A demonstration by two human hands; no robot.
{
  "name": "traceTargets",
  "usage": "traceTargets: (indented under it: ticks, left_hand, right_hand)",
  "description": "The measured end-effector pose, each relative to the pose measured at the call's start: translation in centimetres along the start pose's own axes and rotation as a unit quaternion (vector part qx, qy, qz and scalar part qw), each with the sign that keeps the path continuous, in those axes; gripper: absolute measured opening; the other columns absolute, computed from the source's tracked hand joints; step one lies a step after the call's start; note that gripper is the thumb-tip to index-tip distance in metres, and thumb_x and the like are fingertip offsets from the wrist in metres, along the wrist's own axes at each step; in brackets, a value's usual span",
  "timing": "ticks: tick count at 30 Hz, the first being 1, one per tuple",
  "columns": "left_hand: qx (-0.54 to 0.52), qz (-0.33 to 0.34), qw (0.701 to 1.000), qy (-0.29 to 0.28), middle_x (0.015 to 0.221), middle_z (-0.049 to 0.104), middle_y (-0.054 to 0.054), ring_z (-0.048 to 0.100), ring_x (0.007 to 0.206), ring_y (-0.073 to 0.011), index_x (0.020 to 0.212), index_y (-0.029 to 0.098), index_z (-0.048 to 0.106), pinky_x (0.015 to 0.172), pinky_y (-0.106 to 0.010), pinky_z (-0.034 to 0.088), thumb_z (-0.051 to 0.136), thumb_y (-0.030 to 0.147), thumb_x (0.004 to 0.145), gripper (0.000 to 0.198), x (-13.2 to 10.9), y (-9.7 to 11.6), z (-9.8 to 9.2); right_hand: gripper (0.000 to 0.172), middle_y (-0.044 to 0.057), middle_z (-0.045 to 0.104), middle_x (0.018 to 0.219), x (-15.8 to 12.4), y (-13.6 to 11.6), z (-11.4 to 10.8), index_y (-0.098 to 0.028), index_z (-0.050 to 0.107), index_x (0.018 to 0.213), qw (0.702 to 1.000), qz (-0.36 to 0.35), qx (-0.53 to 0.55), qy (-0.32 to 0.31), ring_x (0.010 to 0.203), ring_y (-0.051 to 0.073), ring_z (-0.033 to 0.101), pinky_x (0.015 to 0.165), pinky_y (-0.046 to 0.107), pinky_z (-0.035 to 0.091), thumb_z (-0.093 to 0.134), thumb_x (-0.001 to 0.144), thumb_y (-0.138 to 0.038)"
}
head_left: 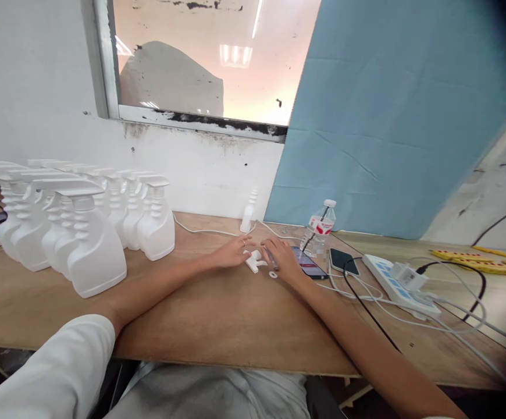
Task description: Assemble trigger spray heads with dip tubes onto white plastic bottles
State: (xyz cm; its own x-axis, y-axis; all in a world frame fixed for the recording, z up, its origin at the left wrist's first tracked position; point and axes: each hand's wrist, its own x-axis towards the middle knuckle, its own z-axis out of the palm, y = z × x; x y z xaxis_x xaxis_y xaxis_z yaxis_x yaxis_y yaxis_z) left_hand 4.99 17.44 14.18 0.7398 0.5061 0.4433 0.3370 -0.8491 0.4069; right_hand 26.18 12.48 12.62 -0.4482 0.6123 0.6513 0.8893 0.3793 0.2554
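Observation:
Near the middle of the table my left hand (232, 252) reaches in from the left, its fingers apart beside a white trigger sprayer part (256, 263). Across from it, my right hand (281, 259) has its fingers bent downward around a small, thin, greyish piece (273, 260) that I cannot identify. The sprayer part lies between both hands. A small white ring (273, 274) rests on the wood just below the right fingers. Behind the hands, a white bottle with a ribbed neck (249, 212) stands against the wall.
Several white spray bottles (98, 250) crowd the left of the table (218, 320). To the right are a water bottle (323, 224), a lit phone (309, 265), a dark phone (344, 262) and a power strip (388, 279) with tangled cables. Yellow packets (480, 262) lie farther right.

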Motion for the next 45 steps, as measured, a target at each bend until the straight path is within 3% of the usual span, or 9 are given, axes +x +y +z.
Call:
traceTargets:
  ticks: [6,10,14,21,27,31,37,40,45]
  left_hand:
    - [0.289,0.119,0.948,0.062,0.136,0.051,-0.012,0.045,0.126,-0.0277,0.120,0.018,0.060,0.106,-0.045,0.033,0.049,0.029,0.091,0.033,-0.7,3.4,-12.2]
    - [0.352,0.025,0.920,0.169,0.128,0.055,-0.012,0.045,0.122,-0.0283,0.121,0.019,0.059,0.104,-0.045,0.032,0.041,0.037,0.094,0.037,-3.8,5.0,-19.5]
    - [0.389,-0.142,0.878,0.241,0.128,0.053,-0.013,0.043,0.123,-0.0348,0.122,0.019,0.057,0.103,-0.051,0.029,0.040,0.042,0.092,0.042,-6.6,4.9,-22.6]
    - [0.359,-0.333,0.845,0.215,0.112,0.062,-0.015,0.056,0.105,-0.0364,0.117,0.019,0.059,0.092,-0.052,0.040,0.053,0.039,0.083,0.040,-7.5,3.3,-23.5]
    - [0.237,-0.250,0.899,0.272,0.097,0.067,-0.007,0.062,0.088,-0.0258,0.098,0.022,0.068,0.080,-0.042,0.049,0.060,0.022,0.076,0.023,-7.2,4.3,-22.9]
    - [0.096,-0.134,0.954,0.249,0.096,0.067,-0.007,0.062,0.086,-0.0217,0.097,0.020,0.070,0.075,-0.035,0.050,0.065,0.026,0.075,0.024,-6.8,7.4,-21.7]
    - [0.008,-0.057,0.971,0.231,0.098,0.068,-0.005,0.063,0.092,-0.0194,0.099,0.019,0.070,0.085,-0.035,0.049,0.065,0.029,0.076,0.026,-6.0,10.1,-19.7]
    - [-0.014,-0.045,0.974,0.222,0.100,0.068,-0.005,0.062,0.092,-0.0185,0.098,0.018,0.068,0.085,-0.035,0.049,0.064,0.032,0.077,0.026,-5.5,10.2,-19.2]
    - [0.009,-0.042,0.967,0.250,0.115,0.062,-0.006,0.059,0.101,-0.0199,0.114,0.020,0.059,0.084,-0.033,0.048,0.061,0.038,0.079,0.039,-5.4,9.8,-19.2]
  right_hand:
    - [0.022,0.012,0.065,0.110,0.1,-2.1,-0.5,-0.019,0.058,0.110,0.988,-0.098,0.113,-0.030,0.101,0.023,0.060,0.085,0.036,0.044,0.041,0.097,-0.024]
    - [0.021,0.012,0.063,0.111,0.3,-3.6,-0.2,-0.018,0.060,0.105,0.976,-0.164,0.111,-0.087,0.097,0.022,0.058,0.085,0.037,0.044,0.043,0.096,-0.022]
    - [0.018,0.009,0.064,0.096,0.3,-3.9,0.1,-0.018,0.062,0.095,0.976,-0.150,0.103,-0.117,0.089,0.021,0.056,0.080,0.034,0.041,0.044,0.094,-0.020]
    - [0.019,0.009,0.066,0.095,0.2,-3.4,-0.3,-0.018,0.063,0.098,0.987,-0.090,0.085,-0.103,0.093,0.021,0.057,0.082,0.035,0.039,0.044,0.096,-0.023]
    - [0.022,0.013,0.068,0.104,0.3,-3.5,-0.2,-0.019,0.064,0.107,0.991,-0.090,0.091,-0.041,0.096,0.023,0.061,0.085,0.038,0.043,0.045,0.096,-0.025]
    - [0.030,0.007,0.069,0.073,2.0,-4.7,-1.7,-0.018,0.066,0.108,0.982,-0.018,0.189,-0.001,0.069,0.021,0.063,0.070,0.034,0.047,0.044,0.097,-0.034]
    - [0.031,0.006,0.067,0.108,8.3,-9.4,-6.9,-0.023,0.060,0.110,0.836,0.084,0.537,0.071,0.095,0.019,0.064,0.082,0.032,0.050,0.058,0.088,-0.045]
    - [0.037,0.005,0.067,0.092,11.2,-11.4,-9.5,-0.020,0.062,0.103,0.753,0.113,0.647,0.049,0.077,0.017,0.063,0.067,0.030,0.051,0.055,0.087,-0.053]
    - [0.037,0.002,0.064,0.080,13.3,-12.7,-11.0,-0.018,0.063,0.090,0.723,0.167,0.665,0.088,0.065,0.014,0.056,0.056,0.026,0.046,0.072,0.073,-0.050]
